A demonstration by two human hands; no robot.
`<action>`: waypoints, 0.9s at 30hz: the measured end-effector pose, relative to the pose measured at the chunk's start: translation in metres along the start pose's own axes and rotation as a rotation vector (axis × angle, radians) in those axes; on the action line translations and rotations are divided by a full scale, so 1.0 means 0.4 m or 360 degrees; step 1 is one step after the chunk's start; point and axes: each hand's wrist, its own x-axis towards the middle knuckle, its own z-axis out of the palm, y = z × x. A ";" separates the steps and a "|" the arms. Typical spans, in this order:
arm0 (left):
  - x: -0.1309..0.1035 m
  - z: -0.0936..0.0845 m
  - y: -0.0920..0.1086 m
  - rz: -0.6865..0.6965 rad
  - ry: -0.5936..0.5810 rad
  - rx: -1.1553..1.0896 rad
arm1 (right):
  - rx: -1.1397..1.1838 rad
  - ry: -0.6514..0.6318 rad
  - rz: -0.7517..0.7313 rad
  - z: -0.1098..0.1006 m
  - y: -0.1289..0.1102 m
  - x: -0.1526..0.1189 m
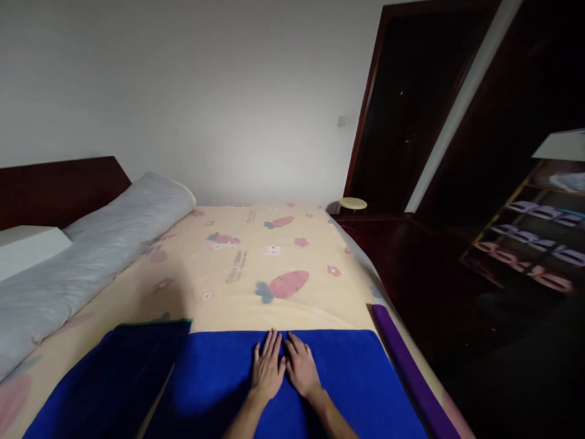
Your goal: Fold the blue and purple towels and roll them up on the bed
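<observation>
Printed sheet (247, 308) on the bed; blue cloth (351, 381) flat over its near part, purple roll (411, 369) just beside. Your left hand (269, 367) and right hand (301, 367) rest palm-down on the cloth, fingers extended. Pale wall (228, 103), dark door (406, 110). Sheet lettering (236, 267): illegible.

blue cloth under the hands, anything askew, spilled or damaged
Nothing stands out: the blue cloth lies flat, its far edge straight, under the left hand and right hand. The darker cloth at left is too shadowed to judge.
</observation>
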 end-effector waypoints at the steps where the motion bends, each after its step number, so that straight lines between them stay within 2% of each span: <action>1: 0.004 0.011 0.012 0.0043 -0.0022 -0.0020 | 0.0016 -0.0046 -0.0021 0.009 -0.013 0.004; 3: 0.008 0.016 -0.002 0.0099 -0.0050 -0.0024 | 0.0000 -0.0056 -0.0038 0.010 0.003 0.004; 5: 0.005 0.003 -0.054 0.0061 -0.0032 0.0011 | -0.0062 0.0021 0.0019 -0.008 0.065 -0.005; 12: -0.052 -0.069 -0.352 -0.0630 0.0122 0.0249 | -0.0352 0.0464 0.0529 -0.078 0.395 -0.075; 14: -0.070 -0.080 -0.425 -0.0798 0.0141 0.0257 | -0.0386 0.0546 0.0639 -0.080 0.457 -0.088; 16: -0.082 -0.087 -0.477 -0.0952 0.0140 0.0239 | -0.0391 0.0583 0.0688 -0.075 0.492 -0.092; 19: -0.086 -0.092 -0.509 -0.1085 0.0116 0.0226 | -0.0409 0.0583 0.0733 -0.064 0.502 -0.091; 23: -0.083 -0.096 -0.500 -0.1124 0.0094 0.0228 | -0.0440 0.0531 0.0787 -0.054 0.493 -0.088; 27: -0.074 -0.121 -0.509 -0.1135 -0.0039 0.0133 | -0.0395 0.0433 0.0816 -0.060 0.509 -0.085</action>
